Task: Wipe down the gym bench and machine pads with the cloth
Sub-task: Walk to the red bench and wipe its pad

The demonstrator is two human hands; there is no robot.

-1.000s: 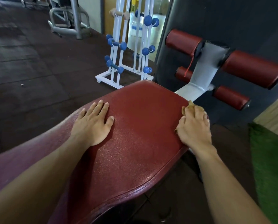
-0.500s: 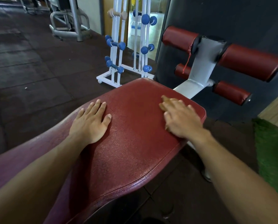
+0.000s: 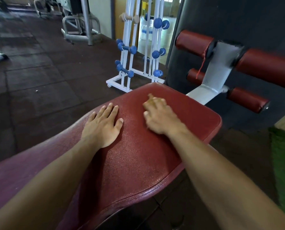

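Note:
A red padded bench (image 3: 138,155) fills the middle of the view. My left hand (image 3: 103,125) lies flat on its left side, fingers straight. My right hand (image 3: 160,117), blurred by motion, presses a small tan cloth (image 3: 150,97) onto the pad near its far end. The fingers curl over the cloth, and only a tip of it shows past them. Beyond the bench's end a white post (image 3: 219,63) carries red roller pads: upper ones (image 3: 267,67) and lower ones (image 3: 248,99).
A white rack of blue dumbbells (image 3: 138,55) stands on the dark rubber floor just past the bench's far left corner. A dark wall panel rises behind the rollers. Green turf (image 3: 284,160) lies at the right. A grey machine frame (image 3: 82,30) stands at the back left.
My right hand has slid the cloth leftward from the bench's right edge across the pad toward my left hand. The left hand has stayed flat in place.

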